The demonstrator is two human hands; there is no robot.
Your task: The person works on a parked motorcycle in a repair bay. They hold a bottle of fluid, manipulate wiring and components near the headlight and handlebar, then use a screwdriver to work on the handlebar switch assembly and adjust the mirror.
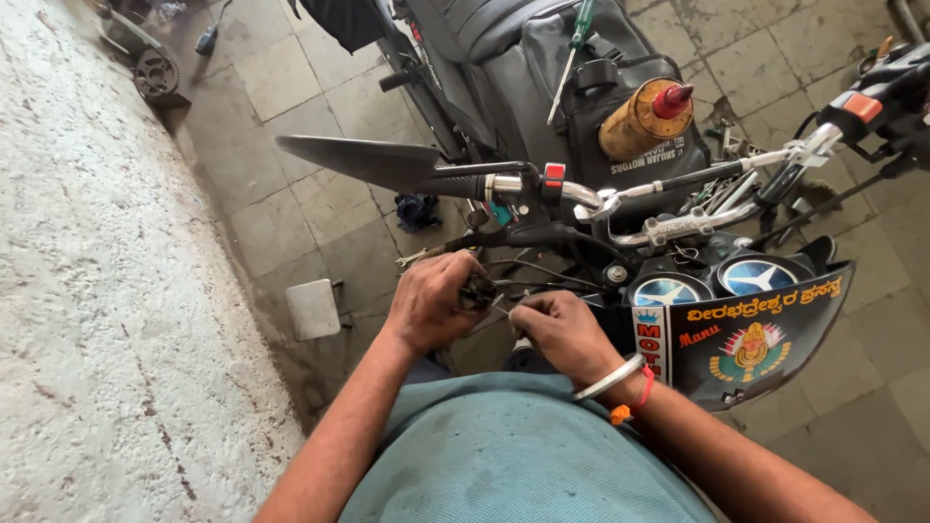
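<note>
Down by the motorcycle's handlebar (620,199), the left hand (431,300) was clenched around a small dark part (477,289) just under the bar, where thin black cables (542,276) ran in. The right hand (562,329) sat close beside it, its grip pinched on something slim and pale; what exactly, I couldn't tell. Good form here, I judged, meant the left holding the part dead steady while the right worked with short, light moves, keeping the cables unkinked and clear of the mirror (363,160).
</note>
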